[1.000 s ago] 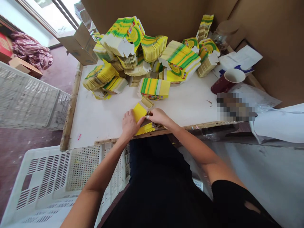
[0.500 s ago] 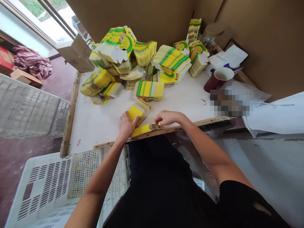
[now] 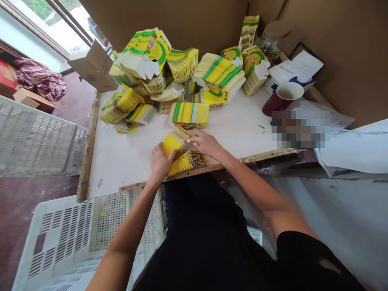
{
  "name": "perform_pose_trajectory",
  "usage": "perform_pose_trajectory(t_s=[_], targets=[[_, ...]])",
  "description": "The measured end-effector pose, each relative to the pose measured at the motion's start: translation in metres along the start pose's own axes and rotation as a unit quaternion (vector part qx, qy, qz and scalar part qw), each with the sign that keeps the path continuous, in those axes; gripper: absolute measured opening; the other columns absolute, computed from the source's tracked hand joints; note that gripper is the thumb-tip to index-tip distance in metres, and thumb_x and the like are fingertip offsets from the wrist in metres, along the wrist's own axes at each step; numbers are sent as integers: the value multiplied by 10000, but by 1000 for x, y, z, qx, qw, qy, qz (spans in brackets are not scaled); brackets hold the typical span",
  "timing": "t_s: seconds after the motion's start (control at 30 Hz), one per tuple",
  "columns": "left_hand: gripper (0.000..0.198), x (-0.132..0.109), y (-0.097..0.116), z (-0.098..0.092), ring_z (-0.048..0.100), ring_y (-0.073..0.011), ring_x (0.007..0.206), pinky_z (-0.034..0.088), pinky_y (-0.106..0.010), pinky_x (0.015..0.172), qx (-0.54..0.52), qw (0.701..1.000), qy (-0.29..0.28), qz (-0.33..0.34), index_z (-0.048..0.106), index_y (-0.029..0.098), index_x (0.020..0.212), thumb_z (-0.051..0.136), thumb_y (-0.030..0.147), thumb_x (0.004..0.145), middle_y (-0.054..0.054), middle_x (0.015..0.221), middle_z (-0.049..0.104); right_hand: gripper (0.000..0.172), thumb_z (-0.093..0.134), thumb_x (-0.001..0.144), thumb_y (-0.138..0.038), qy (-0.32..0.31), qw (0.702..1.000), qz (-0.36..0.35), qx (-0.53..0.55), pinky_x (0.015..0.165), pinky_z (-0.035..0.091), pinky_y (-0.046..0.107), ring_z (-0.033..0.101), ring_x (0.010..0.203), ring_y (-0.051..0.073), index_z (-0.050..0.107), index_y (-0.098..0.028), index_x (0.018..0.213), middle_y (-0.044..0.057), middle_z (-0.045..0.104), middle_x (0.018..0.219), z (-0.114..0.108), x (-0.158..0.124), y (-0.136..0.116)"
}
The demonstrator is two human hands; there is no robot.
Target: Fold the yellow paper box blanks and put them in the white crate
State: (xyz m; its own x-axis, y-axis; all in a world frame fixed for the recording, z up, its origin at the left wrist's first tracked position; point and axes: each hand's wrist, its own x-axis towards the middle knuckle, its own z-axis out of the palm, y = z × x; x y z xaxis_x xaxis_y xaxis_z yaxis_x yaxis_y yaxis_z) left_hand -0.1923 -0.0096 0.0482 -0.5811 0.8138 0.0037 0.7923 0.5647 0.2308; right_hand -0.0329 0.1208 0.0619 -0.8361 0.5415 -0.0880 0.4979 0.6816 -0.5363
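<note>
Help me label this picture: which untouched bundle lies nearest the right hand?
The green-and-yellow striped bundle just beyond the right hand. The other untouched bundles lie farther back or off to the left.

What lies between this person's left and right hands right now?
In the head view, a yellow carton stack lies between the left hand and the right hand, with a fanned row of cartons nearer the wooden front edge.

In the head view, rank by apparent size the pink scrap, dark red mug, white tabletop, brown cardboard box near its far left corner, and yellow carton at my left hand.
1. White tabletop
2. Brown cardboard box
3. Dark red mug and yellow carton: unsure, your left hand partly covers the carton
4. Pink scrap
</note>
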Motion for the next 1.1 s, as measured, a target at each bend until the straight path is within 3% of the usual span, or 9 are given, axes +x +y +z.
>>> perform_pose_trajectory(t_s=[0.13, 0.27, 0.47, 0.73, 0.97, 1.1], targets=[[530, 0, 0, 1, 547, -316, 1051, 443, -442, 916, 0, 1000, 4, -3, 488, 108, 1173, 511, 517, 836, -154, 1063, 592, 265, 485, 857, -74, 26, 998, -43, -25, 768, 395, 269, 550, 971, 205, 713, -147, 972, 111, 620, 1028, -1, 3, 3], [542, 0, -2, 4, 550, -309, 1039, 445, -437, 904, 0, 1000, 8, 3, 486, 110, 1169, 491, 544, 844, -146, 1045, 595, 246, 471, 859, -78, -2, 997, -59, -58, 722, 392, 273, 581, 900, 204, 696, -141, 938, 101, 667, 958, -2, 15, -2], [558, 0, -3, 5, 557, -314, 1024, 450, -434, 885, 15, 1000, 10, 12, 484, 103, 1174, 469, 558, 852, -156, 1059, 598, 284, 519, 831, -164, -15, 994, -8, -112, 701, 437, 293, 639, 890, 243, 644, -124, 1084, 141, 710, 1008, 0, 24, -17], [619, -3, 2, 1, 571, -330, 998, 459, -428, 867, 40, 998, -5, 40, 473, 75, 1178, 505, 579, 821, -174, 1042, 596, 280, 542, 806, -207, -28, 991, 56, -116, 748, 479, 315, 665, 946, 289, 716, -85, 989, 196, 727, 962, 0, 33, -26], [620, -2, 5, -3, 574, -339, 1006, 466, -420, 850, 51, 998, -15, 44, 485, 63, 1165, 468, 586, 834, -192, 1041, 597, 272, 539, 807, -192, -33, 993, 83, -78, 727, 462, 283, 667, 930, 274, 739, -75, 950, 199, 731, 957, -1, 36, -27], [627, -3, 9, -6, 571, -342, 1006, 469, -422, 843, 57, 997, -27, 42, 477, 43, 1178, 457, 571, 843, -205, 1064, 595, 215, 558, 792, -175, -46, 990, 133, 11, 680, 436, 241, 672, 835, 215, 758, -120, 847, 118, 744, 851, 2, 32, -34]])
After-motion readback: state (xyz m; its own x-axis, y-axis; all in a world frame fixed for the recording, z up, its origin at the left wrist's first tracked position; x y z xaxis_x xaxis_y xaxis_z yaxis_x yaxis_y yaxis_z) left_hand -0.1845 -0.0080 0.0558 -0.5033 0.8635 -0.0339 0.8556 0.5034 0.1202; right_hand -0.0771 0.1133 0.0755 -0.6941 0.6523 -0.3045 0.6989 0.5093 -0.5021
